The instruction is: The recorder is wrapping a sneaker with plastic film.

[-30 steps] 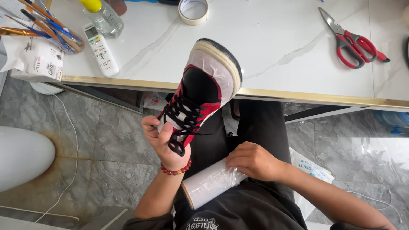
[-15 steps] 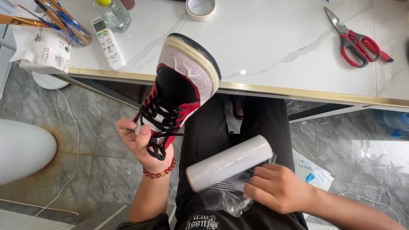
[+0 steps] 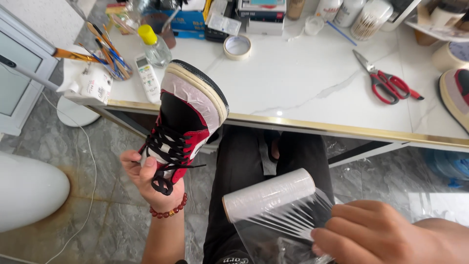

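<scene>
Film now pulled off the wrap roll [image 3: 268,194] by your right hand [image 3: 376,234], pinching it. Left hand [image 3: 149,178] grips sneaker [image 3: 188,120] upright. Scissors [image 3: 386,80], tape roll [image 3: 237,47] on table [image 3: 303,93]. Right hand partly cut off.

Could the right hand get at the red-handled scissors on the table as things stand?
Probably not right away: the right hand is pinching film pulled off the plastic wrap roll on the lap. The scissors lie uncovered on the white table, nothing between.
</scene>
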